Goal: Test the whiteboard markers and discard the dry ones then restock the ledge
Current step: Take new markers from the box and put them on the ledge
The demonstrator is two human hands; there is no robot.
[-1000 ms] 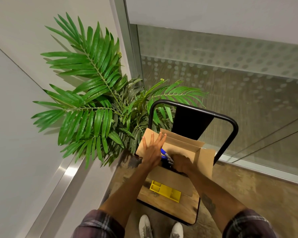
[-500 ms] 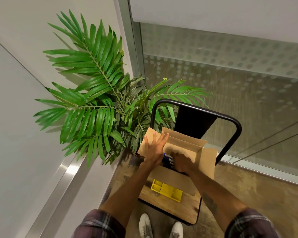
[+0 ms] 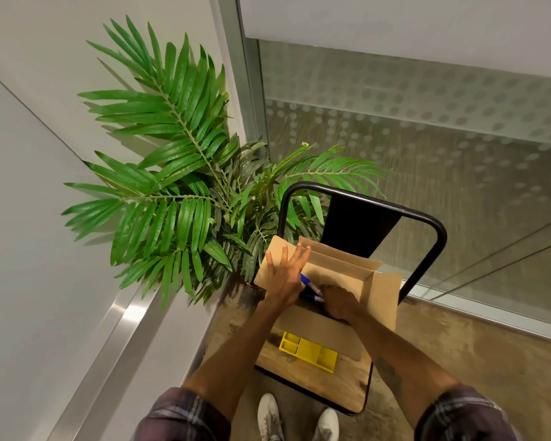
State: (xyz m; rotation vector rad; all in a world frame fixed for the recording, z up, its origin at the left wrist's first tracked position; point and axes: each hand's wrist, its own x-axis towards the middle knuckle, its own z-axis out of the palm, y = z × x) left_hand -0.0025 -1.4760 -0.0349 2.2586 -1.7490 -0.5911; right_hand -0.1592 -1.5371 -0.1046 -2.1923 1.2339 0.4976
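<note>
- A corner of white wall and dotted frosted glass (image 3: 427,116) closes in a green palm plant (image 3: 185,186) and a black-framed cart (image 3: 436,237) with a wooden deck.
- An open cardboard box (image 3: 382,291) sits on the deck.
- The left hand (image 3: 283,278) lies flat, fingers spread, on the box's left flap, clasping nothing.
- The right hand (image 3: 341,302) is down inside the box, fingers curled out of sight; whether it grips anything cannot be told.
- Blue markers (image 3: 310,286) lie in the box between the two hands, touching the right one.
- A yellow tray (image 3: 309,351) rests on the deck, nearer the person than both hands.
</note>
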